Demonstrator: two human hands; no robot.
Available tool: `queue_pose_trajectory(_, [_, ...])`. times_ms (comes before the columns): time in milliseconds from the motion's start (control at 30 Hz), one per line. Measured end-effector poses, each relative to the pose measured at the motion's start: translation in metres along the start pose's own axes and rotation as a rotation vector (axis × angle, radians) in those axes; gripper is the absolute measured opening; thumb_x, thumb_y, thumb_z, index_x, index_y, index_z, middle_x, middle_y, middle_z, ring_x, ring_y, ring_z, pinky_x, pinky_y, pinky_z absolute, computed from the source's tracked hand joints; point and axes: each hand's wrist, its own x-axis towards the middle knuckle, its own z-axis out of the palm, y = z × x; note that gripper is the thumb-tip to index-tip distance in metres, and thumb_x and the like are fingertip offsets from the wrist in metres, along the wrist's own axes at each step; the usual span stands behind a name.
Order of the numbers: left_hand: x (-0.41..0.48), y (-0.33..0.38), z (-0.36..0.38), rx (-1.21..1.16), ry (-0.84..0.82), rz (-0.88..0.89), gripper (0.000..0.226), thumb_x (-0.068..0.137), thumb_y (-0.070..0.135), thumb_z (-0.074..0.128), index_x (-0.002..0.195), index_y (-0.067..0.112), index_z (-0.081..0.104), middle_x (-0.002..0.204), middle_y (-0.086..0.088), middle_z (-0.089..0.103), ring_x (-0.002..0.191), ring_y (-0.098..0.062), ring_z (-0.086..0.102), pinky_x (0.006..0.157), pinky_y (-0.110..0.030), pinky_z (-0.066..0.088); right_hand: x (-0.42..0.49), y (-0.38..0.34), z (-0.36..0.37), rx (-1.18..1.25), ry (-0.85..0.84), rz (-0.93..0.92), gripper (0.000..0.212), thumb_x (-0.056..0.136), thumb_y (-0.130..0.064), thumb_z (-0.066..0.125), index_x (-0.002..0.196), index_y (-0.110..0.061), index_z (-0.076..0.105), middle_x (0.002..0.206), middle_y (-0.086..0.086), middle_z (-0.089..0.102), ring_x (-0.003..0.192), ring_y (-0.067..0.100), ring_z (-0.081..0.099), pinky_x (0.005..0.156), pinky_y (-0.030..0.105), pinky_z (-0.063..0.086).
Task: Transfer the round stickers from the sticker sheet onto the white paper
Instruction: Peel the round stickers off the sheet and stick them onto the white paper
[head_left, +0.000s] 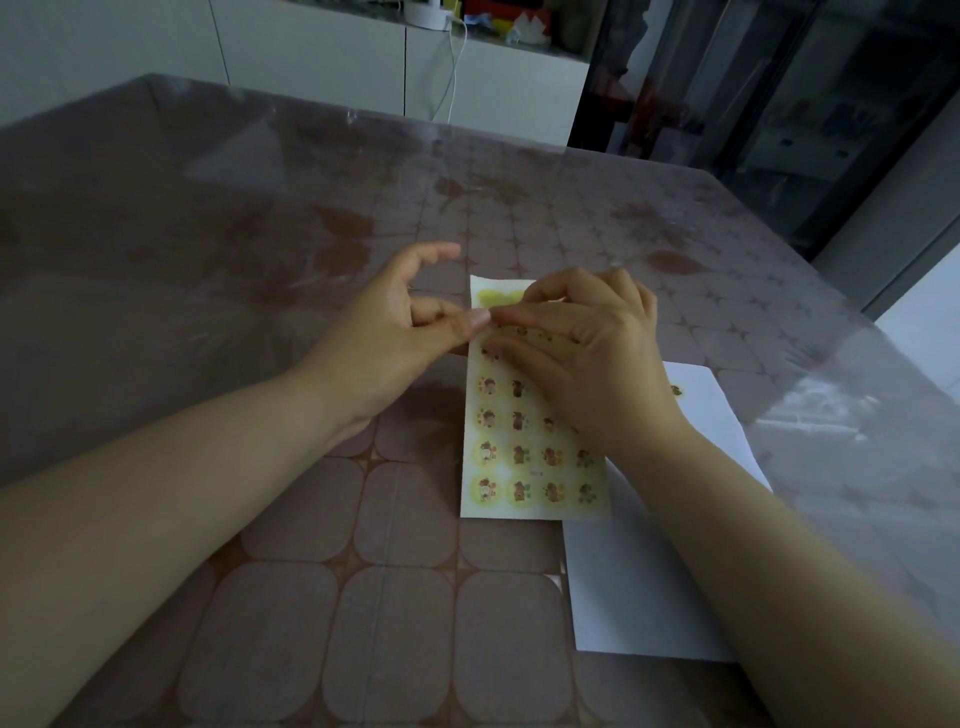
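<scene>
Left forearm enters from 8 o'clock, right forearm from 5 o'clock. Left hand (395, 332): index finger raised toward 1 o'clock, thumb straight toward 3 o'clock, meeting the right index fingertip. Right hand (587, 358): back uppermost, fingers curled, tips toward 10 o'clock.

1 sticker sheet (535, 512). Round stickers (551, 456) on it: 13 clear, 4 per full row, more hidden under right hand (587, 358). 1 white paper (623, 587) w/ 1 sticker (675, 389). 2 hands incl. left hand (395, 332). 1 table (260, 208).
</scene>
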Motion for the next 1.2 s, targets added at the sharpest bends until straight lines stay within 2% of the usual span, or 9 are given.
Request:
queue_pose_trajectory(100, [-0.0002,-0.0006,-0.0009,-0.064,-0.049,-0.05,0.064,0.078,-0.006,0.064,0.126,0.029,0.042,0.077,-0.001,0.074,0.077,-0.01,0.07,0.079,-0.018,0.053,-0.0006,0.0017,0.0009,-0.033,0.008,0.012,0.028,0.081,-0.046,0.057,0.095,-0.029,0.074,0.094,-0.009,0.064,0.089,0.019,0.049,0.087,0.03,0.024])
queue_pose_trajectory(200, [-0.0007,0.0003,-0.0013,-0.058,-0.053,-0.076,0.067,0.077,-0.013,0.063,0.126,0.028,0.043,0.073,0.0,0.073,0.071,-0.008,0.07,0.072,-0.016,0.053,-0.0005,0.0017,0.0003,-0.06,0.001,-0.013,0.026,0.081,-0.044,0.057,0.094,-0.028,0.074,0.094,-0.008,0.064,0.089,0.021,0.05,0.087,0.031,0.024])
queue_pose_trajectory(333, [-0.0015,0.0023,-0.0016,0.011,-0.034,-0.088,0.065,0.077,-0.01,0.065,0.128,0.024,0.043,0.072,0.001,0.073,0.072,-0.008,0.071,0.074,-0.016,0.053,0.0009,0.0004,0.0004,-0.139,0.005,-0.12,0.02,0.082,-0.038,0.062,0.09,-0.026,0.075,0.09,-0.006,0.066,0.084,0.025,0.054,0.085,0.033,0.025])
queue_pose_trajectory(533, [-0.002,0.0026,0.0004,0.071,-0.025,-0.083,0.065,0.077,-0.009,0.066,0.128,0.025,0.043,0.082,-0.008,0.072,0.075,-0.015,0.071,0.08,-0.027,0.056,0.0016,0.0024,-0.0009,-0.194,-0.023,-0.218,0.015,0.083,-0.034,0.063,0.085,-0.026,0.076,0.087,-0.005,0.067,0.081,0.027,0.055,0.085,0.037,0.026])
queue_pose_trajectory(700, [-0.002,0.0028,0.0017,0.108,-0.009,-0.033,0.059,0.08,-0.007,0.065,0.127,0.022,0.045,0.073,-0.001,0.066,0.062,-0.004,0.065,0.065,-0.011,0.05,0.0019,0.0017,-0.0003,-0.223,-0.003,-0.272,0.017,0.085,-0.034,0.061,0.085,-0.025,0.075,0.086,-0.005,0.067,0.083,0.022,0.052,0.086,0.036,0.026])
queue_pose_trajectory(867, [0.0002,0.0032,-0.0003,0.067,0.029,-0.003,0.054,0.079,0.0,0.068,0.121,0.026,0.048,0.076,0.001,0.071,0.071,-0.006,0.068,0.071,-0.012,0.049,-0.0004,0.0023,-0.0018,-0.12,0.093,-0.148,0.017,0.083,-0.033,0.066,0.093,-0.02,0.073,0.088,-0.006,0.068,0.083,0.022,0.055,0.088,0.036,0.028])
queue_pose_trajectory(933, [-0.0003,0.004,0.0007,0.022,0.022,0.005,0.054,0.077,0.0,0.069,0.119,0.026,0.047,0.074,0.002,0.072,0.073,-0.006,0.069,0.072,-0.013,0.05,-0.0006,0.0022,-0.0027,-0.087,0.107,-0.11,0.017,0.081,-0.034,0.068,0.091,-0.021,0.072,0.087,-0.007,0.067,0.083,0.021,0.055,0.089,0.035,0.027])
queue_pose_trajectory(1200, [-0.0004,0.0045,0.0008,0.007,0.021,0.044,0.051,0.075,0.002,0.07,0.113,0.028,0.049,0.063,0.005,0.069,0.068,-0.005,0.067,0.072,-0.013,0.049,-0.0003,-0.0015,-0.0017,-0.053,0.097,-0.077,0.022,0.083,-0.04,0.06,0.09,-0.026,0.075,0.087,-0.006,0.066,0.082,0.022,0.054,0.088,0.034,0.027])
